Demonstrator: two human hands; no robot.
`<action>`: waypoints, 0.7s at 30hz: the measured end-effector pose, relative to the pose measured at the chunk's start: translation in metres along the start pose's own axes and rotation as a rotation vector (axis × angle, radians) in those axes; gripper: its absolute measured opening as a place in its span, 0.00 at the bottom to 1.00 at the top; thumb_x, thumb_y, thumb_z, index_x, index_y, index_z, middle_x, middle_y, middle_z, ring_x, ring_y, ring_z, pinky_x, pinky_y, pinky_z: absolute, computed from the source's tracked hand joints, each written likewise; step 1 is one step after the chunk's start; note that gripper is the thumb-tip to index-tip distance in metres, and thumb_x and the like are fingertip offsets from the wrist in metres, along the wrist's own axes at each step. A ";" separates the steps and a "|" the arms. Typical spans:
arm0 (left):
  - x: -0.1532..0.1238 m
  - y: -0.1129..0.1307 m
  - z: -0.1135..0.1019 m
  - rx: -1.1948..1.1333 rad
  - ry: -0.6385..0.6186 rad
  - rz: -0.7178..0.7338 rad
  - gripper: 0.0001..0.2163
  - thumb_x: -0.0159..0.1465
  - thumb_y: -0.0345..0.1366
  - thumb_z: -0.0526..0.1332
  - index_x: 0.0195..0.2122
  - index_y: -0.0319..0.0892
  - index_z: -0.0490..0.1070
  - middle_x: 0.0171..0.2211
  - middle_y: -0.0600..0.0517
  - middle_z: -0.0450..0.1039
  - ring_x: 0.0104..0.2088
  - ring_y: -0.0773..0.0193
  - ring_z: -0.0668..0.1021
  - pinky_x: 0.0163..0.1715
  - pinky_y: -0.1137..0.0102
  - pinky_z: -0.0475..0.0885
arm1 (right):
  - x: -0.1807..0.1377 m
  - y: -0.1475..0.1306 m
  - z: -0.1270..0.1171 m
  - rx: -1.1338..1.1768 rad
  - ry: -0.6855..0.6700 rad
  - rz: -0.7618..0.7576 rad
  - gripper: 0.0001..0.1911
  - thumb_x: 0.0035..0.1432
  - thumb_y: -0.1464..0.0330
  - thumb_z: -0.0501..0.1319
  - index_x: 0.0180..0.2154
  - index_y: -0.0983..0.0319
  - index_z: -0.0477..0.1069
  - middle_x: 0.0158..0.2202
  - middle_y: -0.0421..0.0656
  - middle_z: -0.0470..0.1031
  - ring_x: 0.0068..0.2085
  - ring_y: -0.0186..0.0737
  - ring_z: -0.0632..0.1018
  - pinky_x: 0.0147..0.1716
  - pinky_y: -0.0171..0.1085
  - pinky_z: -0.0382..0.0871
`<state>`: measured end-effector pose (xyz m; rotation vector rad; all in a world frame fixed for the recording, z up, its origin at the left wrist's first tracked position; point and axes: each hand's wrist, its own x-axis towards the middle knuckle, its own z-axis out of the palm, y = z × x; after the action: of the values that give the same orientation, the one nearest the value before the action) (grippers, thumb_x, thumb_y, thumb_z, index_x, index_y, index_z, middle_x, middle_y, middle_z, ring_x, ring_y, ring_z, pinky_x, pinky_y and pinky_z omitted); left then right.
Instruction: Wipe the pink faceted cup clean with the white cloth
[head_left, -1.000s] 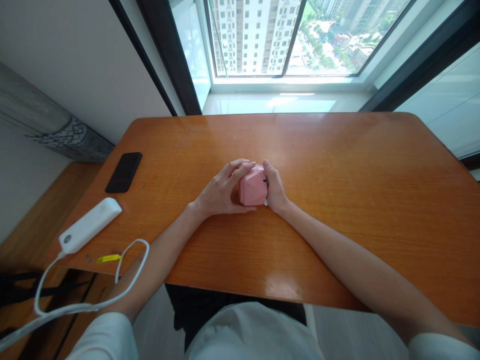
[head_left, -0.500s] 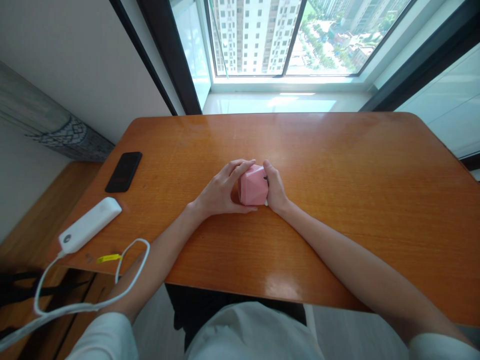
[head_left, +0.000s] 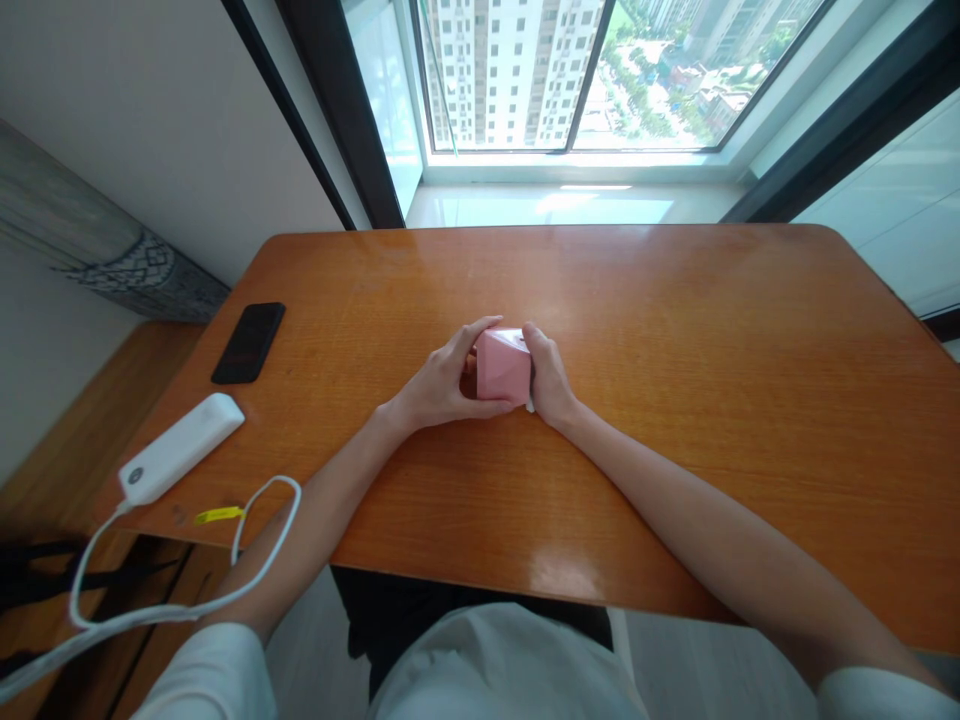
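Note:
Near the middle of the wooden table (head_left: 697, 400), a small pink faceted block (head_left: 502, 368) is between my two hands. Its exact kind does not show. My left hand (head_left: 448, 385) curves round it from the left, thumb along the near lower edge and fingers at the far side. From the right, my right hand (head_left: 551, 380) grips it, with the thumb up by the top edge and the other fingers hidden. A small white bit shows under the block, beside the right palm.
At the table's left lie a black phone (head_left: 249, 343) and a white power bank (head_left: 180, 450). A white cable (head_left: 135, 616) runs from the power bank, with a loop across my left forearm and a yellow tag (head_left: 219, 515). A window (head_left: 570, 80) lies beyond the far edge.
The pink block has turned in my hands, so other facets face me and a bright top face shows. It has shifted slightly left. My left fingers have moved a little with it.

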<state>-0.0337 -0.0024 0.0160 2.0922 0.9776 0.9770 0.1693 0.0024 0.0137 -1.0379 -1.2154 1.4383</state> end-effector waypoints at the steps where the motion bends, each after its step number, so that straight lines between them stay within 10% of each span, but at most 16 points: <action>1: -0.001 -0.001 0.000 -0.021 -0.003 -0.029 0.52 0.57 0.60 0.81 0.77 0.51 0.60 0.66 0.40 0.75 0.48 0.53 0.85 0.47 0.60 0.84 | 0.000 0.000 0.000 -0.007 0.005 0.003 0.40 0.63 0.27 0.58 0.28 0.57 0.69 0.19 0.38 0.67 0.18 0.33 0.63 0.15 0.35 0.52; 7: -0.004 -0.010 0.005 -0.016 -0.007 -0.028 0.52 0.59 0.63 0.78 0.78 0.51 0.58 0.70 0.38 0.72 0.58 0.44 0.84 0.58 0.52 0.82 | -0.002 -0.001 0.000 -0.041 -0.012 0.002 0.40 0.62 0.26 0.57 0.27 0.57 0.67 0.18 0.37 0.65 0.16 0.32 0.62 0.12 0.35 0.51; 12: -0.003 -0.014 0.011 0.186 0.115 0.279 0.54 0.65 0.61 0.74 0.83 0.49 0.46 0.78 0.33 0.59 0.75 0.36 0.71 0.72 0.41 0.72 | -0.001 0.000 -0.002 -0.055 -0.023 -0.029 0.40 0.65 0.28 0.57 0.25 0.57 0.66 0.18 0.37 0.64 0.17 0.32 0.63 0.14 0.35 0.52; 21: -0.005 -0.002 0.019 0.612 0.189 0.623 0.28 0.71 0.43 0.68 0.72 0.55 0.68 0.73 0.42 0.72 0.74 0.45 0.76 0.75 0.41 0.70 | 0.004 0.001 -0.001 -0.045 0.030 -0.096 0.37 0.67 0.33 0.59 0.26 0.57 0.65 0.23 0.36 0.63 0.26 0.34 0.66 0.25 0.35 0.62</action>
<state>-0.0207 -0.0093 0.0024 2.9701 0.7836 1.3110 0.1693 0.0066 0.0125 -1.0142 -1.2639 1.3228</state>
